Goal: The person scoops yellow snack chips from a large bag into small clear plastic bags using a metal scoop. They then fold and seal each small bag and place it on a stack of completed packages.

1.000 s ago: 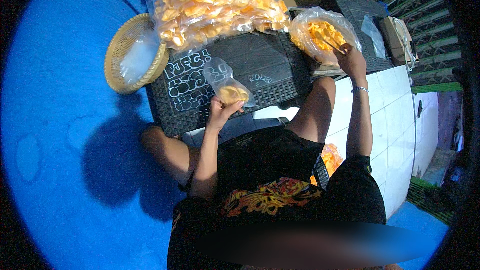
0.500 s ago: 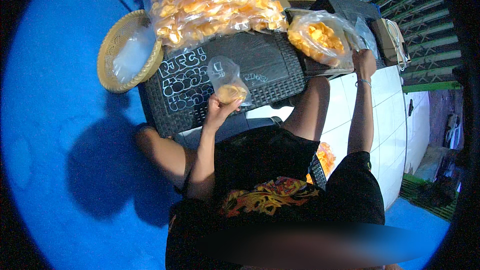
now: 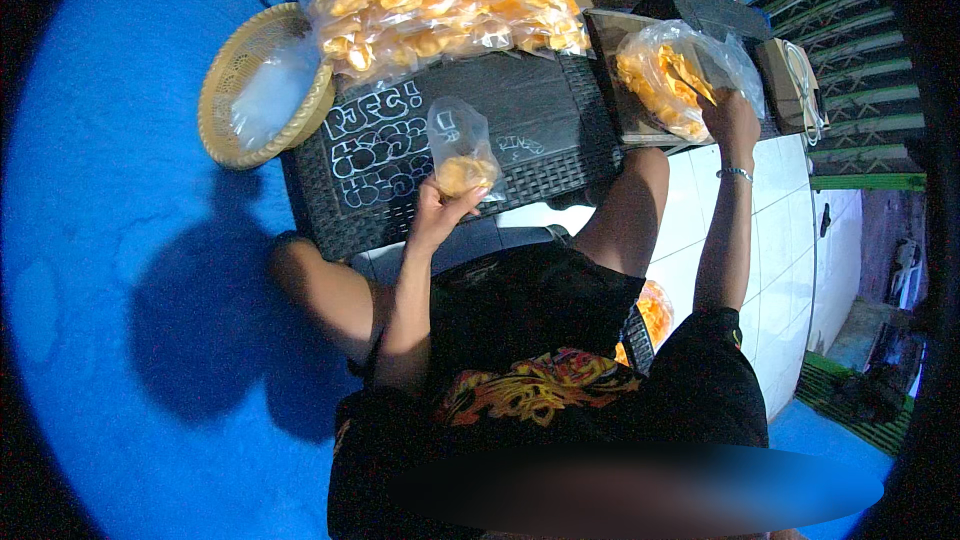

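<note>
My left hand [image 3: 436, 214] is closed round the lower part of a small clear plastic bag [image 3: 466, 173]. Pale yellow chips fill the bottom of that bag, and its upper part stands loose and see-through. At the right, my right hand [image 3: 733, 122] reaches to the mouth of a larger clear bag [image 3: 740, 58] of orange-yellow chips [image 3: 650, 80]. Its fingers are closed at a bright yellow chip [image 3: 697, 80]; the fingertips are partly hidden.
A black woven-edged table [image 3: 520, 100] with chalk-like lettering lies before me. Many filled chip bags [image 3: 440, 0] are heaped at its back. On the left, a yellow basket [image 3: 222, 90] holds clear plastic bags. More chips [image 3: 655, 312] show low beside my leg.
My right hand has moved from the large bag's right edge to the chips at its mouth. The large bag's plastic has shifted. My left hand keeps the small bag in nearly the same place.
</note>
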`<control>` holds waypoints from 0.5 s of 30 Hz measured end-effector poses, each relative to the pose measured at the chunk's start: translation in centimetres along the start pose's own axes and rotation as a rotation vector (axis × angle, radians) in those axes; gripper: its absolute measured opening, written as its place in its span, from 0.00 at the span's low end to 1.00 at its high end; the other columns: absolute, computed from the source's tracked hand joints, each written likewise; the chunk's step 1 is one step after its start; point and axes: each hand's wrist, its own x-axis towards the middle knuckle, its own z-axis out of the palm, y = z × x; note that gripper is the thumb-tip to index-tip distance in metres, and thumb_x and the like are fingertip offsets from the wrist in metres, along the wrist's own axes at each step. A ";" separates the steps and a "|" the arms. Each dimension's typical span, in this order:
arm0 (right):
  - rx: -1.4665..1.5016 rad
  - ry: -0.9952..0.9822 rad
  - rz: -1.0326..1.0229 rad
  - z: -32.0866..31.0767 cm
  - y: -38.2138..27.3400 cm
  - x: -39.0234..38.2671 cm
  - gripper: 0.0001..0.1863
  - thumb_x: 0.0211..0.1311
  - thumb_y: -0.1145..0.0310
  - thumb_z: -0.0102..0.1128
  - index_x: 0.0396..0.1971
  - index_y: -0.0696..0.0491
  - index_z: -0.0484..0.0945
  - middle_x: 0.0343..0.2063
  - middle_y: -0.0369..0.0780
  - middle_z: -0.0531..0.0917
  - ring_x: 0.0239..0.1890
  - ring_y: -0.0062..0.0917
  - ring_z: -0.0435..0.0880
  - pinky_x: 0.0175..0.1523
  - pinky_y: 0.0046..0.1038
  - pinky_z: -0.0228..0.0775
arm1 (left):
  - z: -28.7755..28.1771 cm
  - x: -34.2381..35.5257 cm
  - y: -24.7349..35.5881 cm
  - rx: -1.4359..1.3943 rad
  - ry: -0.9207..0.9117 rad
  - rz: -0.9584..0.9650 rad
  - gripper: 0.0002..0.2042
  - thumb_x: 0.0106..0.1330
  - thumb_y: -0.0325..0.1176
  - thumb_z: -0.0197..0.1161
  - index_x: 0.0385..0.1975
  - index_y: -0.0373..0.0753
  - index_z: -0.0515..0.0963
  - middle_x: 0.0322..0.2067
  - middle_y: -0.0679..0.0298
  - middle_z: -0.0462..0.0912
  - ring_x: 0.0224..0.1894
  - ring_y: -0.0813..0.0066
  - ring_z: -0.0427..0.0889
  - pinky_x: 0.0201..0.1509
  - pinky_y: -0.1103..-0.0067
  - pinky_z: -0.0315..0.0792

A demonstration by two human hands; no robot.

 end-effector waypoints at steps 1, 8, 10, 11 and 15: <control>0.031 0.046 -0.101 0.3 -0.1 0.3 0.17 0.50 0.55 0.66 0.35 0.51 0.83 0.32 0.46 0.84 0.36 0.41 0.84 0.41 0.40 0.76 | 0.0 -0.1 0.0 0.004 -0.001 0.003 0.12 0.59 0.29 0.66 0.42 0.34 0.78 0.35 0.65 0.83 0.32 0.84 0.81 0.29 0.85 0.77; -0.046 -0.047 -0.358 3.8 -0.5 2.9 0.16 0.47 0.59 0.68 0.38 0.45 0.83 0.30 0.43 0.84 0.33 0.37 0.84 0.37 0.38 0.75 | 0.2 -0.3 0.1 0.006 0.010 0.010 0.11 0.59 0.28 0.66 0.41 0.34 0.77 0.35 0.65 0.83 0.32 0.84 0.80 0.29 0.86 0.76; -0.029 0.037 -0.412 4.6 -0.6 2.9 0.12 0.48 0.64 0.65 0.35 0.46 0.83 0.27 0.43 0.83 0.31 0.38 0.83 0.35 0.39 0.75 | 0.1 -0.4 0.1 0.008 0.011 0.012 0.11 0.59 0.28 0.66 0.41 0.34 0.77 0.35 0.66 0.83 0.32 0.84 0.80 0.29 0.86 0.76; -0.044 0.049 -0.409 4.9 -0.7 2.8 0.11 0.48 0.65 0.65 0.35 0.47 0.82 0.27 0.43 0.83 0.31 0.38 0.83 0.35 0.39 0.75 | 0.1 -0.4 0.0 0.007 0.011 0.011 0.12 0.59 0.28 0.66 0.41 0.34 0.77 0.35 0.66 0.83 0.32 0.84 0.80 0.29 0.86 0.76; -0.021 0.199 -0.425 5.3 -0.9 2.5 0.08 0.49 0.67 0.61 0.31 0.49 0.82 0.26 0.44 0.83 0.28 0.39 0.83 0.33 0.40 0.74 | -0.2 -0.2 -0.3 0.035 -0.034 0.006 0.16 0.58 0.28 0.67 0.46 0.33 0.75 0.37 0.63 0.83 0.35 0.80 0.82 0.29 0.82 0.78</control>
